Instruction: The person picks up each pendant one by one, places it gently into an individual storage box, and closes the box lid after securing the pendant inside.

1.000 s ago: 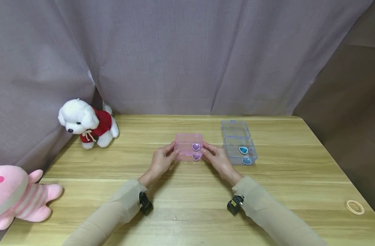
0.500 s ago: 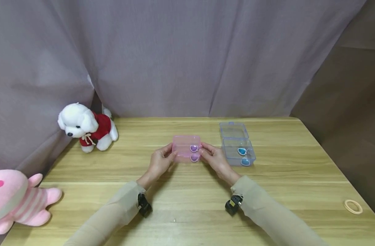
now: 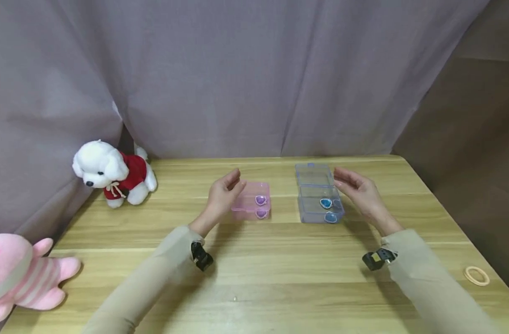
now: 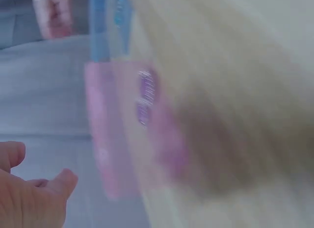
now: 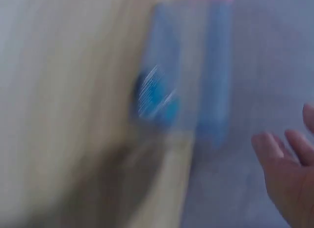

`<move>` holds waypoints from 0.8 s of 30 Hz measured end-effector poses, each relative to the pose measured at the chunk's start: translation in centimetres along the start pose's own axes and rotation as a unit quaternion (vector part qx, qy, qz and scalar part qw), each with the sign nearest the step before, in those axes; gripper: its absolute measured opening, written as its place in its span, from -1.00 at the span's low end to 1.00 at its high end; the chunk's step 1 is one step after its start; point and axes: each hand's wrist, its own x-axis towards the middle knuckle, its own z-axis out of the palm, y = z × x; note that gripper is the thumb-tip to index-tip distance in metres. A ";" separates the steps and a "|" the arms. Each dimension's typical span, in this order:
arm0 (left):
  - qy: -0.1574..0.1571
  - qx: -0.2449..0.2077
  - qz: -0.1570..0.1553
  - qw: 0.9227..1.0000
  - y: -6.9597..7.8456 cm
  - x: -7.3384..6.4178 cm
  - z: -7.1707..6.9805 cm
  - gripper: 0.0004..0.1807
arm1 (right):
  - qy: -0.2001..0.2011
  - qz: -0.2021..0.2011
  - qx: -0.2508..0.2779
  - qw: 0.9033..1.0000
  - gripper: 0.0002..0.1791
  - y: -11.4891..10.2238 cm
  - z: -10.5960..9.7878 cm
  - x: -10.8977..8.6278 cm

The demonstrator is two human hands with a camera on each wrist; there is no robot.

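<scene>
A see-through pink plastic box [image 3: 247, 215] sits mid-table with its lid down. Inside shows a purple heart-shaped gem [image 3: 260, 200] with a pearly beaded edge, and a second purple shape appears at the front wall. My left hand [image 3: 221, 199] hovers at the box's left side, fingers and thumb apart, holding nothing. To the right stands a see-through blue box [image 3: 309, 217], its lid [image 3: 313, 175] swung back; a blue gem [image 3: 326, 203] lies inside, with a blue shape below it. My right hand [image 3: 365, 198] is raised beside the blue box's right edge, holding nothing. Both wrist views are blurred.
A white plush dog [image 3: 112, 171] in a red top sits at the back left. A pink striped plush toy [image 3: 33, 278] lies at the left edge. Pale wooden rings [image 3: 476, 276] lie far right. Grey curtain [image 3: 246, 83] hangs behind the table.
Both hands have let go of the pink box. The right hand has moved right, past the blue box; the left has lifted slightly. The boxes stay in place.
</scene>
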 end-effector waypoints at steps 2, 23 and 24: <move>-0.021 -0.012 -0.002 1.000 1.0 0.9 1.2 -0.46 | -0.033 0.022 -0.024 0.999 -0.40 1.5 -1.5 -0.5; -0.086 -0.172 -0.231 0.954 3.0 7.3 12.6 -0.44 | -0.189 0.057 0.062 0.978 -0.17 5.9 -2.7 -1.9; -0.083 -0.176 -0.233 0.953 2.9 7.5 12.9 -0.43 | -0.188 0.059 0.062 0.978 -0.17 5.9 -2.7 -1.9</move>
